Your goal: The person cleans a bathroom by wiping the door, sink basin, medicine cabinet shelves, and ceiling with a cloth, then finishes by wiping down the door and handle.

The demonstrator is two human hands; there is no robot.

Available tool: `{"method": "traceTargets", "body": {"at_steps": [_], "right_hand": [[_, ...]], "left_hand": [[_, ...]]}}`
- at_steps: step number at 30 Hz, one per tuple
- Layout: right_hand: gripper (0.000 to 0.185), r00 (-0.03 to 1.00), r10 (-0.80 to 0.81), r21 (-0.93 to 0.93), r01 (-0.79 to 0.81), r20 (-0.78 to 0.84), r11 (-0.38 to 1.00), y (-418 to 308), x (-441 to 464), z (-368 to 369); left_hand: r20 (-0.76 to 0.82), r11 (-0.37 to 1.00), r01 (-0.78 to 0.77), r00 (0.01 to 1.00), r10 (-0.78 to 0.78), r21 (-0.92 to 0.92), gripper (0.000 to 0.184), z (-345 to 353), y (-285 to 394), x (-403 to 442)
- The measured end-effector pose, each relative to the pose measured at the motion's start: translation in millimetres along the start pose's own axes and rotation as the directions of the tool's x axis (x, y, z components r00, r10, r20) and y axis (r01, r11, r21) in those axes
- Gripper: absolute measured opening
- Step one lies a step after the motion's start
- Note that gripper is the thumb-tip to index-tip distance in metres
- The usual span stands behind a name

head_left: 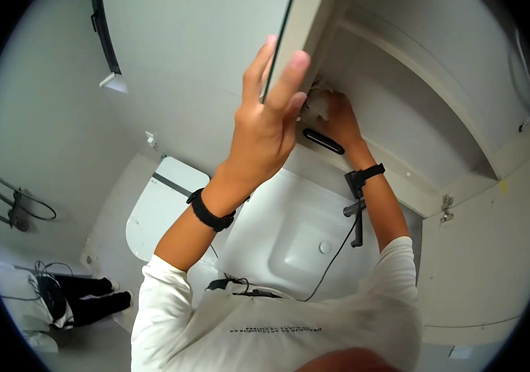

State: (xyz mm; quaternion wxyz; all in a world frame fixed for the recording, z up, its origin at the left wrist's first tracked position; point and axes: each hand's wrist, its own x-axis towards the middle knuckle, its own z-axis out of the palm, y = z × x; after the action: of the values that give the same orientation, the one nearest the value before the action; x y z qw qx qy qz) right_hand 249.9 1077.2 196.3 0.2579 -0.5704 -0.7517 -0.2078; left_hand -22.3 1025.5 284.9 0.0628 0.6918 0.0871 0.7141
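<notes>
My left hand (pixel 265 124) is raised at the edge of a mirrored cabinet door (pixel 296 37), with fingers on both sides of the panel. Inside the open cabinet (pixel 395 93), my right hand (pixel 340 118) is bent at the wrist beside the inner corner near the door. Its fingers curl around a pale, whitish thing (pixel 319 102) that I cannot make out clearly. Just below this hand is a black oval fitting (pixel 323 141) on the cabinet's lower edge. Both wrists wear black straps, and a cable runs from the right one.
Below my arms is a white washbasin (pixel 299 245) with a black tap (pixel 356 217). A closed white toilet (pixel 166 211) stands to the left. Another open cabinet door (pixel 482 266) hangs at right. A person in black trousers (pixel 91 301) is at lower left, below a shower fitting (pixel 17 214).
</notes>
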Motion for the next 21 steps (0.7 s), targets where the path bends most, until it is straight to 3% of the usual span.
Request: {"method": "traceTargets", "body": {"at_steps": [1,4,6,7,13,16,19,21], "right_hand": [[0.066,1.000,-0.005,-0.030,0.005,-0.002,1.000,4,6,-2],[0.065,0.956,-0.078,-0.104,0.051,-0.282,0.993,7,34,-25],[0.064,0.940,0.053,0.067,-0.032,-0.337,0.997,-11,63,-52],[0.064,0.926,0.115,0.154,-0.062,-0.360,0.986,-17,77,-61],[0.064,0.931,-0.064,-0.070,0.042,-0.359,0.997,-15,92,-59],[0.063,0.923,-0.045,-0.091,0.011,-0.382,0.996,-5,81,-61],[0.064,0.887,0.288,-0.068,-0.333,-0.362,0.940,-19,52,-76],[0.064,0.887,0.287,-0.131,-0.353,-0.361,0.927,-9,23,-79]], "left_hand": [[0.015,1.000,0.020,1.000,-0.020,-0.002,0.069,-1,1,-2],[0.043,0.999,0.023,0.999,-0.025,0.032,0.070,-5,3,2],[0.083,0.998,0.012,0.996,-0.017,0.066,0.070,-4,4,1],[0.093,0.997,0.004,0.996,-0.011,0.079,0.070,-6,3,1],[0.096,0.998,0.040,0.994,-0.044,0.039,0.066,-8,2,-1],[0.096,0.998,0.040,0.994,-0.044,0.044,0.060,-10,3,-1],[0.060,0.996,0.013,0.998,-0.019,0.087,0.053,-7,5,1],[0.066,0.995,-0.024,0.998,0.017,0.099,0.052,-6,1,0]]}}
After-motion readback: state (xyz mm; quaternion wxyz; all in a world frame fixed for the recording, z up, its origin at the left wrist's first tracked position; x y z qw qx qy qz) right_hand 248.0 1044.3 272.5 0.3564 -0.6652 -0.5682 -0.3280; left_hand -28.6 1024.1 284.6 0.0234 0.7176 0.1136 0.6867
